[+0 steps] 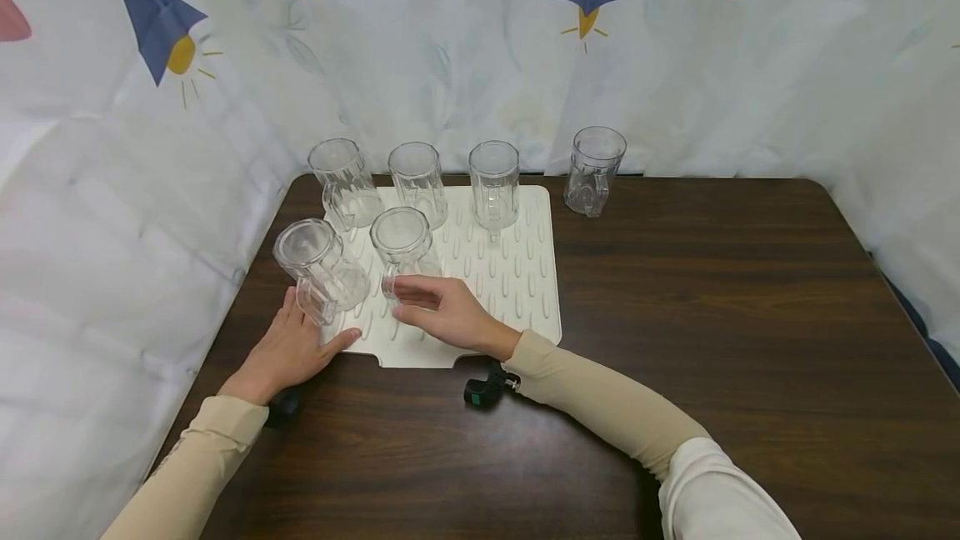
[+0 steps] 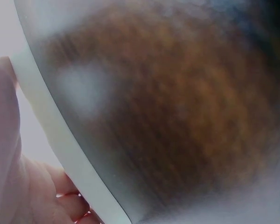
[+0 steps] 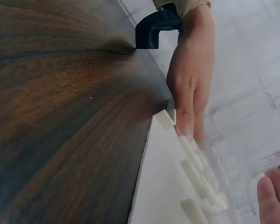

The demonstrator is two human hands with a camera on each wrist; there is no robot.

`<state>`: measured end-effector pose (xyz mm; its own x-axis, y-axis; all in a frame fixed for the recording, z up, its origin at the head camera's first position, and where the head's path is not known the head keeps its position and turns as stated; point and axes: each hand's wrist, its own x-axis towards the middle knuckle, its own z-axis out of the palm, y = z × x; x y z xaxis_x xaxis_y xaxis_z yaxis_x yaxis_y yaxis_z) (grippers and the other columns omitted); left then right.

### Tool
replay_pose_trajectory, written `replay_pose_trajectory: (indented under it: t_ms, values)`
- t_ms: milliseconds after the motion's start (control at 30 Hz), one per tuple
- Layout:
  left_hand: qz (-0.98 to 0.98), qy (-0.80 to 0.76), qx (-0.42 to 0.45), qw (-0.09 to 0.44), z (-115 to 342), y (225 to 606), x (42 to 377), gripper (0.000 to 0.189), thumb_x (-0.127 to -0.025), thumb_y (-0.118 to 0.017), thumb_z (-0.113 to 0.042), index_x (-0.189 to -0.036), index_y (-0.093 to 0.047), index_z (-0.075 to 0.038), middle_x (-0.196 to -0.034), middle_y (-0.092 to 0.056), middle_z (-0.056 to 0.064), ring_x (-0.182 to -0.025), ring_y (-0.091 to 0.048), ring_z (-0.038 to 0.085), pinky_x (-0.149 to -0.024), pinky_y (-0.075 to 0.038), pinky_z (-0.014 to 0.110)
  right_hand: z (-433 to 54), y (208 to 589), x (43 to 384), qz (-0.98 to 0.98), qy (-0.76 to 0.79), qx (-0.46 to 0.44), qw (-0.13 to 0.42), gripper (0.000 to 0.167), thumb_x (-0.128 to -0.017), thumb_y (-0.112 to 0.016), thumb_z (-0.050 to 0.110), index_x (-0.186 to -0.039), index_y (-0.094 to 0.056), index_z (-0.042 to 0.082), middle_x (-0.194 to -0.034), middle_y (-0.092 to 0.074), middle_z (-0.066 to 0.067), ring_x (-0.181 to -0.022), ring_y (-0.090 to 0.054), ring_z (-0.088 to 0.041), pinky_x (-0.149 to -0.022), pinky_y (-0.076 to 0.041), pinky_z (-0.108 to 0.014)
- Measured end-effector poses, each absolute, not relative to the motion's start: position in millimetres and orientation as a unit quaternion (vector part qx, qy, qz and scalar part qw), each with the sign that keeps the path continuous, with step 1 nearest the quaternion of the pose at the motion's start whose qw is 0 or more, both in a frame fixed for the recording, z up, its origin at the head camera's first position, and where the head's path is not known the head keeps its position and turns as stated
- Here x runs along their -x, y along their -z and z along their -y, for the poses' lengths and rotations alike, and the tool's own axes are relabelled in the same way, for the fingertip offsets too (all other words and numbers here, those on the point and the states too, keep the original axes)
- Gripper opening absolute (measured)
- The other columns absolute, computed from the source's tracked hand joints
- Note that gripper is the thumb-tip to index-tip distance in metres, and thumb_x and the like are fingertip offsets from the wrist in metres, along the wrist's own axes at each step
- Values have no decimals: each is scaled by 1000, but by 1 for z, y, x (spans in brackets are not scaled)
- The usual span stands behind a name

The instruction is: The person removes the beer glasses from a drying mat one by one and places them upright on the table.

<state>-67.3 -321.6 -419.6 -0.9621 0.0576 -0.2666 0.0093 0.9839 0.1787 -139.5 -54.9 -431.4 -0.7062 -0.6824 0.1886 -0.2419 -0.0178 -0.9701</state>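
A clear glass mug point(image 1: 402, 240) stands upright in the front row on a white ribbed mat point(image 1: 525, 290). My right hand point(image 1: 450, 311) is at its lower part, fingers and thumb apart, fingertips right by the handle. Fingers point(image 3: 270, 200) of this hand also show beside clear glass in the right wrist view. Spread at the mat's front left corner, my left hand point(image 1: 288, 348) has its thumb along the front edge and its fingertips by another clear mug point(image 1: 318, 261). That mug's handle points toward me.
Along the mat's back stand three more glass mugs, at left point(image 1: 345, 182), middle point(image 1: 420, 182) and right point(image 1: 495, 182). Another mug point(image 1: 594, 173) is on the dark wooden table point(image 1: 712, 273), right of the mat. A printed white curtain point(image 1: 450, 65) borders the back and left.
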Motion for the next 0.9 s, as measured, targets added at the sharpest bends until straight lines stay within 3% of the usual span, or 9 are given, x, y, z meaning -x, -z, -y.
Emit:
replay_pose_trajectory:
  t_ms: [267,667,900]
  values:
    - [-985,-97,-10,146,320,418,67,113,-103,-48,-64,-148,-8,32,-161,-1,49,-152,-1,66,-123,-17,73,64,431,139,-679,624,347,170,44,-101,-68,17,-143,-62,9,-142,-68,-11,-133,-66,-20,-107,-53,-18]
    - [-985,-93,-8,148,320,418,68,113,-102,-50,-62,-148,-9,32,-162,-2,49,-152,-1,66,-123,-16,73,66,433,136,-665,632,362,164,43,-101,-66,11,-143,-62,6,-138,-70,-16,-132,-67,-26,-106,-54,-20]
    - [-985,-95,-9,144,321,421,68,113,-102,-50,-63,-149,-9,31,-161,-2,49,-152,-1,65,-123,-17,73,69,437,138,-676,631,352,146,34,-103,-66,18,-136,-69,9,-132,-74,-11,-125,-71,-18,-101,-57,-19]
